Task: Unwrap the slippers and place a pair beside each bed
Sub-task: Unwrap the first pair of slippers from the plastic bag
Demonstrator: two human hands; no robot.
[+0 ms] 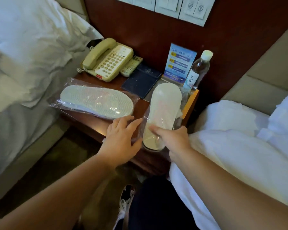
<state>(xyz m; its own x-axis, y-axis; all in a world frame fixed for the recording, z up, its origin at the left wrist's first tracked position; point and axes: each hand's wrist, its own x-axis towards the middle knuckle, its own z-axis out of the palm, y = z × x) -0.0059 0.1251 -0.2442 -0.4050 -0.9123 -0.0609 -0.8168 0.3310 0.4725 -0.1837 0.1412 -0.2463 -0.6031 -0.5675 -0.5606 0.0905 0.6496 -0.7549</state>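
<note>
Two pairs of white slippers in clear plastic wrap are at the wooden nightstand (90, 123) between two beds. One wrapped pair (96, 101) lies sole-up on the left part of the top. My right hand (171, 140) grips the heel end of the second wrapped pair (163, 110), holding it lengthwise over the nightstand's right side. My left hand (121, 138) is spread with straight fingers just left of that pack, fingertips touching its plastic edge.
A cream telephone (106, 58), a remote (131, 65), a dark folder (140, 80), a blue sign stand (179, 63) and a water bottle (198, 70) fill the nightstand's back. White-sheeted beds flank it: left bed (23, 63), right bed (239, 138). My leg and shoe (128, 200) are below.
</note>
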